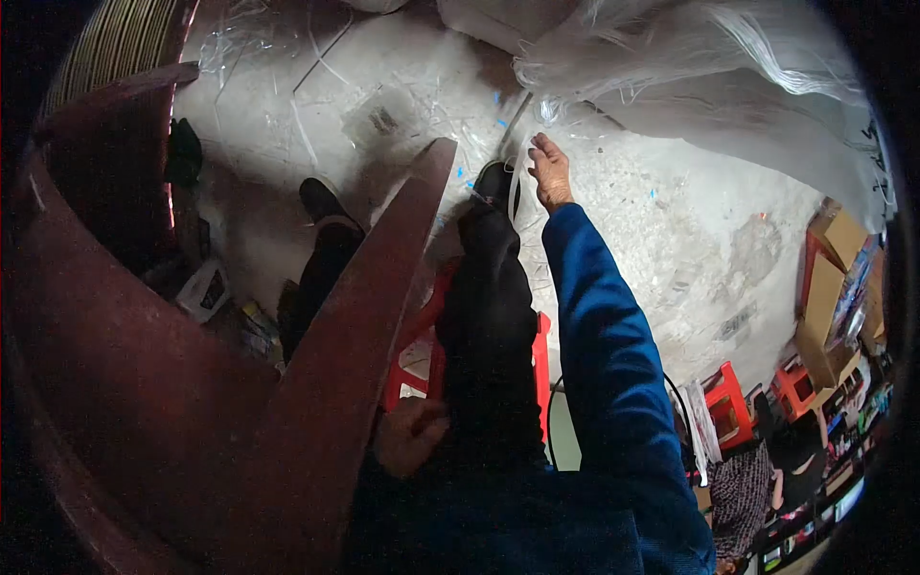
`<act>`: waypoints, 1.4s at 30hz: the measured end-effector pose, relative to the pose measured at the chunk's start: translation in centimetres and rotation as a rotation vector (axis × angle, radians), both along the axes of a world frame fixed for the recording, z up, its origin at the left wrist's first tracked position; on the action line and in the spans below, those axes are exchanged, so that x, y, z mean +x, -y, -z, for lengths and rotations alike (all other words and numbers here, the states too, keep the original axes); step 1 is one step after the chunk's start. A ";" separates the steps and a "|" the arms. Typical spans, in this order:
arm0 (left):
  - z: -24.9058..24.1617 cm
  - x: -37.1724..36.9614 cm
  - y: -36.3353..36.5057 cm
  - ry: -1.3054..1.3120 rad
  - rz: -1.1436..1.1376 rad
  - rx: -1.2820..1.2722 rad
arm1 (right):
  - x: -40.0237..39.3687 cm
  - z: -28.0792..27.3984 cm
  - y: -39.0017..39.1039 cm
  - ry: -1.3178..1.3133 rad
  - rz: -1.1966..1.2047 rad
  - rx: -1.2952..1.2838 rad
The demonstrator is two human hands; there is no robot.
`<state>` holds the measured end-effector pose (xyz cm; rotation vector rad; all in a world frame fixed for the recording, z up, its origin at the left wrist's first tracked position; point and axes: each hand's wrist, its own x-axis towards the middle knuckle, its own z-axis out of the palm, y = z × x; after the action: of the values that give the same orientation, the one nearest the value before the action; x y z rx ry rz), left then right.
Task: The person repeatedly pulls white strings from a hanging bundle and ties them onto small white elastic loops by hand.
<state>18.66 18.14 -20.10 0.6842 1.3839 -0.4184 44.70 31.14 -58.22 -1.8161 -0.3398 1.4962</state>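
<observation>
My right hand (551, 172) reaches forward in a blue sleeve, over the floor near my shoe. Its fingers are closed on a thin white strip (521, 182) that hangs down beside my leg. Just beyond it, a large bundle of translucent white strands (671, 53) spreads across the upper right. My left hand (410, 436) lies low in shadow by my thigh, beside a dark reddish board (345, 355). Its fingers look curled; whatever they may hold is hidden.
A red stool (543, 374) shows under me. The pale floor (661, 259) is littered with plastic scraps and blue bits. At right are a cardboard box (826, 297), another red stool (730, 407) and a seated person (743, 489). A white bag (203, 290) lies left.
</observation>
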 end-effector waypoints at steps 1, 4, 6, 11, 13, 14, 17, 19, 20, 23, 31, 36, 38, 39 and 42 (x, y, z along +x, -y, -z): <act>0.0 0.0 0.1 0.010 0.006 0.037 | 0.2 -0.7 0.1 -0.030 0.035 0.001; -0.3 -0.2 0.5 0.033 0.026 0.146 | 0.2 -4.0 0.7 -0.127 0.139 0.005; -0.6 0.0 0.7 0.050 0.004 0.171 | 0.3 -6.0 2.0 -0.179 0.152 0.034; -1.3 0.3 1.3 0.103 -0.060 0.275 | 0.5 -9.8 4.7 -0.350 0.179 0.104; -1.1 0.0 2.0 0.130 -0.038 0.342 | 0.5 -10.6 5.7 -0.358 0.179 0.067; -1.2 -0.1 2.3 0.140 -0.027 0.376 | 0.4 -10.8 6.0 -0.365 0.178 0.048; -1.2 -0.2 2.3 0.131 -0.028 0.383 | 0.4 -10.5 4.8 -0.298 0.174 0.031; -1.0 -0.2 2.0 0.119 -0.035 0.373 | 0.4 -9.7 3.7 -0.230 0.167 -0.005; -0.8 -0.2 1.8 0.114 -0.036 0.368 | 0.4 -8.8 3.2 -0.235 0.166 -0.011; -0.1 -0.7 1.2 0.113 0.012 0.310 | 0.3 -6.0 1.5 -0.219 0.147 -0.024; 0.8 -0.6 0.5 -0.007 -0.055 0.188 | -0.3 1.7 -1.4 -0.086 0.027 -0.014; -0.3 -0.1 -0.5 -0.025 0.060 0.122 | -0.5 -0.4 -0.6 -0.097 0.052 -0.026; -0.6 0.3 -0.2 -0.015 0.035 0.187 | -0.5 -2.4 0.7 -0.108 0.073 0.051; -0.9 0.4 0.2 -0.012 0.021 0.217 | -0.4 -3.5 1.5 -0.115 0.082 0.088; -1.0 -0.1 1.1 0.035 -0.027 0.256 | -0.2 -7.7 3.0 -0.215 0.151 0.094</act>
<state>18.60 17.04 -19.05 0.8766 1.4256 -0.2077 44.54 28.19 -50.57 -1.5548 -0.1609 1.5258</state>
